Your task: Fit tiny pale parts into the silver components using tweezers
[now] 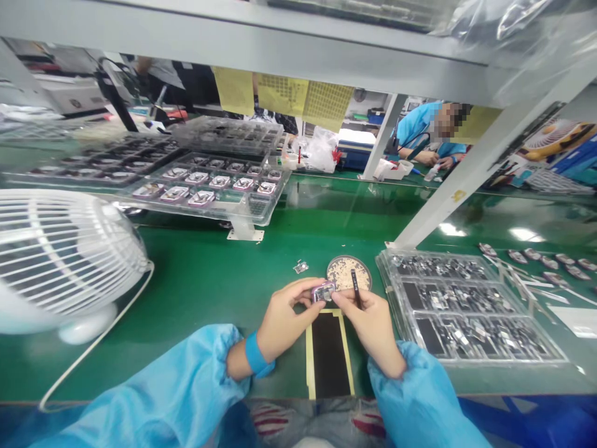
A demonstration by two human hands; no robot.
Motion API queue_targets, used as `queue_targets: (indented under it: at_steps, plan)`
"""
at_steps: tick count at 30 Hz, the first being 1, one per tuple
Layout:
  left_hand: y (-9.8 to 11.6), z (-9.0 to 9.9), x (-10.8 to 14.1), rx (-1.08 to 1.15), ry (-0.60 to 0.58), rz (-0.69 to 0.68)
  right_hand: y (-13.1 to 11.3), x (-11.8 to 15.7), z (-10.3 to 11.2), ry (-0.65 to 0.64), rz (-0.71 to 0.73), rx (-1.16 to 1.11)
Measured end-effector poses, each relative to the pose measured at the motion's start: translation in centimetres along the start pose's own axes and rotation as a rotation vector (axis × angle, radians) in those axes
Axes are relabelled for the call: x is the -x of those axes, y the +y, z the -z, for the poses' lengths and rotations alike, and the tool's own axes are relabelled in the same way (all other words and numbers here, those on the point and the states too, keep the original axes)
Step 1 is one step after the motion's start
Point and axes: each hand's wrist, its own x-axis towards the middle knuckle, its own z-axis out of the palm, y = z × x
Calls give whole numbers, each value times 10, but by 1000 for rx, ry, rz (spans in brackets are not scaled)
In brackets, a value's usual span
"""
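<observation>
My left hand [286, 317] is closed on a small pink-rimmed electronic housing [323, 291], gripping it by its left side. Parts show inside it, too small to name. My right hand [370, 320] holds black tweezers [356, 286] that stick up between the fingers, while its thumb and fingertip touch the housing's right edge. Below the hands lies a black mat [330, 354] edged with yellow tape. Just beyond them is a round dish [339, 267] with a pale, dark-speckled surface. A small metallic part [301, 267] rests on the green bench to its left.
Clear trays [476, 305] of small electronic parts stand at right. A raised tray [209, 186] holds several similar housings. A white fan [65, 261] with its cord is at left. A slanted post [466, 180] rises behind the right trays. A co-worker [420, 130] sits across the bench.
</observation>
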Motion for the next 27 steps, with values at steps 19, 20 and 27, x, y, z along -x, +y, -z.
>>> queue_targets:
  at_steps: [19,20,27]
  plan:
    - [5,2,-2,-28,-67,26,6,-5,0,-180,-312,-348]
    - [5,2,-2,-17,-68,43,6,-5,0,-173,-300,-324]
    - [3,1,-6,339,-78,319,8,1,-5,5,93,-23]
